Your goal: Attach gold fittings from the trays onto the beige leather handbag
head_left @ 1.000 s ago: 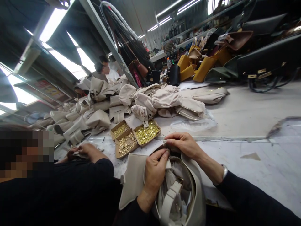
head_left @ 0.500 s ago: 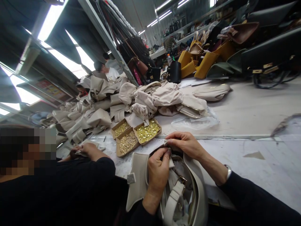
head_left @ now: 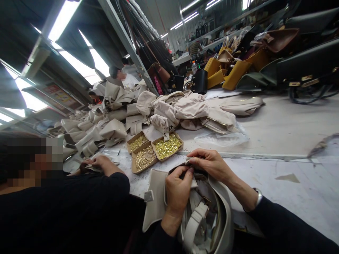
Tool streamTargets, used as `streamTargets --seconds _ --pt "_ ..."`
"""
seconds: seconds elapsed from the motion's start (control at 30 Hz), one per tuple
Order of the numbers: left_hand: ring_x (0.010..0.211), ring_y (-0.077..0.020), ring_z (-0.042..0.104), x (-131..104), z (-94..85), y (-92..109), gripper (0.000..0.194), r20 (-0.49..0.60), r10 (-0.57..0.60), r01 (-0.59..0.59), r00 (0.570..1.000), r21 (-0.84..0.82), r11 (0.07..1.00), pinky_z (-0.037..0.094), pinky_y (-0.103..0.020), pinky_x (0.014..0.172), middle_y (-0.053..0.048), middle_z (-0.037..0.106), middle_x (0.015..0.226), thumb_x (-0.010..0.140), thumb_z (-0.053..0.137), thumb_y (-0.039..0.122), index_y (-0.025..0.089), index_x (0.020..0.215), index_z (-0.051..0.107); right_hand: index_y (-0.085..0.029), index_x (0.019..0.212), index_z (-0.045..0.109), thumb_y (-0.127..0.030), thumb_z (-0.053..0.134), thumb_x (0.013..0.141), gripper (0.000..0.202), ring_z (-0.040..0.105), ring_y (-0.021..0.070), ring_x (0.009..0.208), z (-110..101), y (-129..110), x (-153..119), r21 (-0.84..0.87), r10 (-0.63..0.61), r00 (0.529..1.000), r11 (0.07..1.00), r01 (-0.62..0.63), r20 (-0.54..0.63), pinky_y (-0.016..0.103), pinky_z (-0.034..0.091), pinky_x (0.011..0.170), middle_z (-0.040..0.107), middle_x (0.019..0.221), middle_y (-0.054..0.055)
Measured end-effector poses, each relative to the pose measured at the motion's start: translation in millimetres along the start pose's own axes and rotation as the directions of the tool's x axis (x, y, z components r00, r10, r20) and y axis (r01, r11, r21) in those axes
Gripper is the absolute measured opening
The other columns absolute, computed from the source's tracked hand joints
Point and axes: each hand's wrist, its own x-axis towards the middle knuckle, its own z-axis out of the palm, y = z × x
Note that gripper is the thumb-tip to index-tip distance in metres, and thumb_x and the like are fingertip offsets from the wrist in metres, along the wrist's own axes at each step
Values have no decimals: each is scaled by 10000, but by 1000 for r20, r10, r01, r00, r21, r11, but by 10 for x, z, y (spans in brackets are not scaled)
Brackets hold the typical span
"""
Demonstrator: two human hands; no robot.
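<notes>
The left hand (head_left: pixel 178 192) comes up from the near edge of the tabletop (head_left: pixel 286 127), wrist bent, knuckles up. Its fingers curl down over the open top of a cream bag (head_left: pixel 159 201), and the thumb and first finger pinch the bag's top edge. The right hand (head_left: pixel 210 163) reaches in from the right, its arm in a dark sleeve with a watch (head_left: pixel 258 195) at the wrist. Its fingers are pressed together, pinching the same edge just beside the left hand. The fingertips of both hands almost touch.

The cream bag lies at the near edge of the tabletop, right in front of the person, mouth open. One pale strap (head_left: pixel 194 220) with a metal buckle sits inside it.

Just past the hands stand three small cardboard boxes (head_left: pixel 155 149), side by side, full of little gold metal bits. Behind them, toward the middle of the tabletop, is a big heap of cream bag pieces (head_left: pixel 169 109), too many to count.

At the left, another person in a dark sleeve leans on the tabletop; that co-worker's hand (head_left: pixel 99 164) rests on a cream piece. Yellow bags (head_left: pixel 227 72) and dark bags are piled at the far right corner.
</notes>
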Motion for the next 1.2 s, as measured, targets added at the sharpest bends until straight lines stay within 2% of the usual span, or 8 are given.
streamTargets --seconds 0.13,0.47,0.9,1.2 --pt "724 -188 685 12 4 -8 171 -30 -57 56 998 -30 998 500 -266 698 -31 776 793 854 719 339 177 849 774 -200 930 796 -389 781 795 233 630 158 730 -1 13 8 59 36 999 998 -35 -5 269 474 682 752 824 18" --pt "743 -169 665 -2 -33 -65 161 -1 -17 17 1000 -61 998 490 -251 718 -10 760 790 888 681 311 183 848 770 -195 920 806 -392 818 768 249 596 132 694 27 49 1 166 94 996 982 -93 1 252 455 651 736 797 10" --pt "719 -176 659 -2 -31 -80 167 -2 14 -14 1000 -56 998 488 -265 707 -13 743 750 890 680 307 182 821 766 -189 935 807 -415 810 770 280 621 152 707 34 13 -10 112 89 996 990 -87 -12 271 489 656 747 813 24" --pt "720 -181 661 4 -35 -60 175 -3 -16 16 1000 -44 999 491 -282 724 -18 749 752 886 675 308 178 802 758 -195 951 807 -393 809 792 254 605 139 697 14 40 -8 104 90 996 990 -92 14 254 467 646 736 808 12"
